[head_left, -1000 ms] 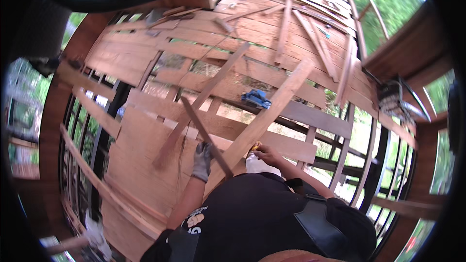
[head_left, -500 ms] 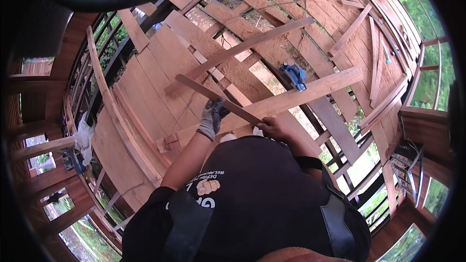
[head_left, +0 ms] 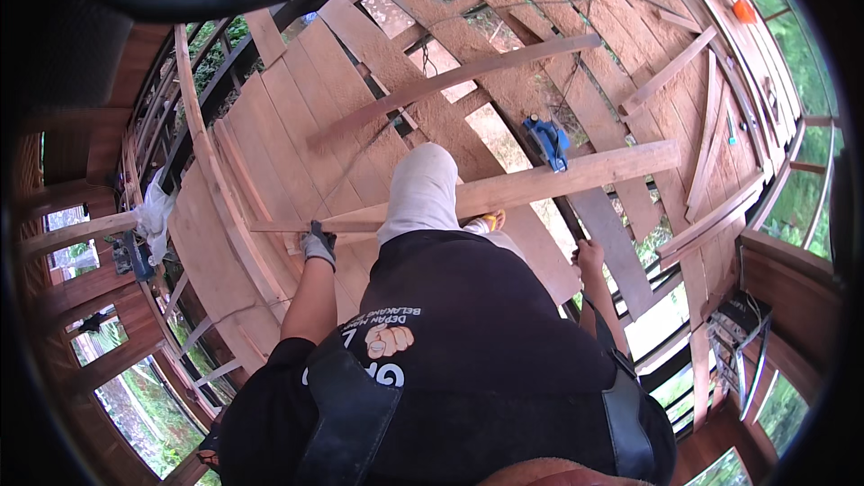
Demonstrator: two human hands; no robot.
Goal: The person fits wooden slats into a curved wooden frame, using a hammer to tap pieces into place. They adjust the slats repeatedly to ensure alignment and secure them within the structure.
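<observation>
My left hand (head_left: 320, 246), in a grey glove with dark fingers, is closed on a narrow wooden strip (head_left: 279, 227). The strip lies level across the boards, and its right end passes toward my leg. My right hand (head_left: 588, 256) is bare and held out to the right, above a gap in the flooring, with its fingers curled. Whatever it may hold is too small to make out. Between my hands, my raised knee in pale trousers covers part of a long thick beam (head_left: 576, 171). A blue power planer (head_left: 546, 141) rests against the beam's far side.
A dark reddish plank (head_left: 450, 85) lies farther off on sawdust-strewn floorboards (head_left: 306, 117). Wide gaps open between boards, notably near my right hand. Long timbers (head_left: 211, 162) run along the left. Loose planks (head_left: 670, 67) and an orange object (head_left: 743, 11) are at the far right; a stepladder (head_left: 740, 342) stands nearer.
My hands have spread apart; the right one has let go of the wooden strip and swung right. My left hand has brought the strip down to the left. My knee has come up into view.
</observation>
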